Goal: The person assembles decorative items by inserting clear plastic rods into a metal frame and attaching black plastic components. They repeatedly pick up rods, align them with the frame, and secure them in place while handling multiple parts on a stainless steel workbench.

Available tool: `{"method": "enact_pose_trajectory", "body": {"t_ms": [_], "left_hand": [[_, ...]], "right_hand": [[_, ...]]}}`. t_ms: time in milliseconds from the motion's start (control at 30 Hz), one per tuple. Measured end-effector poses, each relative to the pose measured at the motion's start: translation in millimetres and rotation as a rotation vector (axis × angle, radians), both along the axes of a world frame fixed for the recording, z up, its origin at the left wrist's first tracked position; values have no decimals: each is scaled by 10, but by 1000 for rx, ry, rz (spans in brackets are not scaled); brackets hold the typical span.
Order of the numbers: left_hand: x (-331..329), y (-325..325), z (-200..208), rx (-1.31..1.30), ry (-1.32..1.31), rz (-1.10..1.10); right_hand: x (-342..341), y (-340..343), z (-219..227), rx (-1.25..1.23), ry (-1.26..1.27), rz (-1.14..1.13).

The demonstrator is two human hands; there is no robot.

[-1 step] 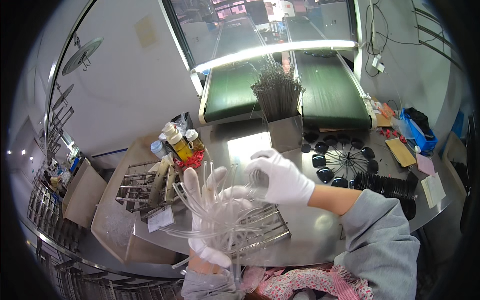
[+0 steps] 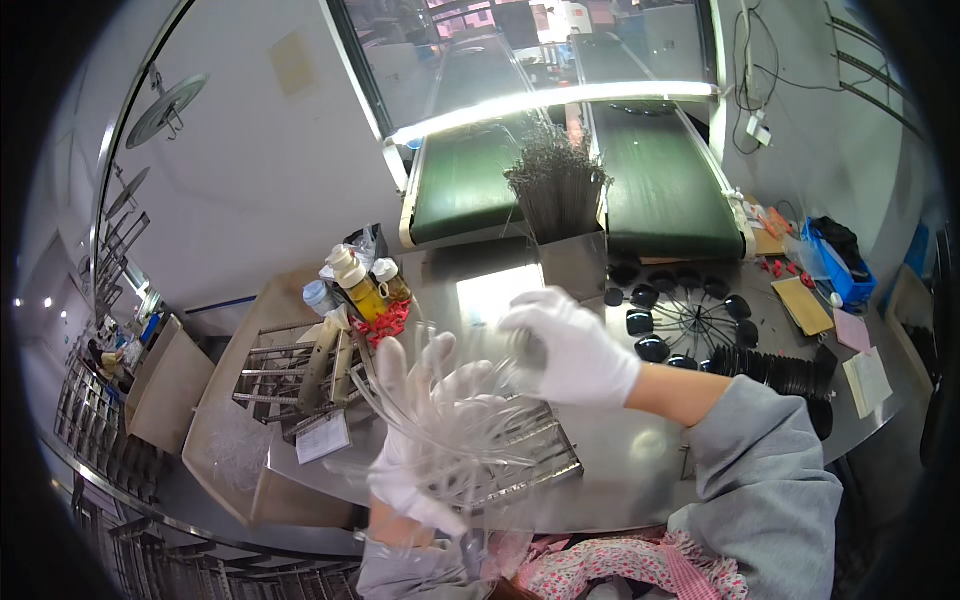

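Note:
A loose tangle of thin clear plastic tubes (image 2: 480,445) lies across my white-gloved left hand (image 2: 398,470). That hand is palm up, with its fingers stretched apart and the thumb on the near side, so the tubes rest over palm and fingers. To its right, my gloved right hand (image 2: 585,355) is raised with fingers curled in a pinch. Blurred clear strands show at its fingertips, close to the tangle. Below the tubes, a metal rack (image 2: 545,465) lies on the steel table (image 2: 630,470), partly hidden by them.
Bottles (image 2: 355,285), red clips (image 2: 385,325) and a metal rack (image 2: 290,370) stand left. Dark oval pieces on thin wires (image 2: 695,320) fan out right, beside notepads (image 2: 800,305) and a blue bin (image 2: 840,260). A bundle of wires (image 2: 560,190) stands before two green conveyors (image 2: 660,180).
My right hand has shifted slightly right and up. The tubes have swung and blurred a little; my left hand still supports them.

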State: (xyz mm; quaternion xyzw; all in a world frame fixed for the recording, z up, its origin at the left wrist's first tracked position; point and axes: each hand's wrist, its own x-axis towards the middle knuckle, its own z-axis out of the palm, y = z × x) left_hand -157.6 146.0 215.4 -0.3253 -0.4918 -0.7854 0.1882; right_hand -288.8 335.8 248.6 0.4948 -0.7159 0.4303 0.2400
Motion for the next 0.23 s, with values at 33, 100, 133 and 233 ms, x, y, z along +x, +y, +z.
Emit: {"method": "enact_pose_trajectory", "body": {"t_ms": [33,100,133,233], "left_hand": [[2,-222,77,-235,-48,23],[-37,-562,165,-472,-363,130],[-100,-647,169,-538,-553,198],[-303,-586,19,-436,-528,-53]], "right_hand": [[-6,78,130,-39,98,-50],[-19,265,463,12,358,-64],[-22,342,649,95,523,-38],[178,114,821,183,890,300]]}}
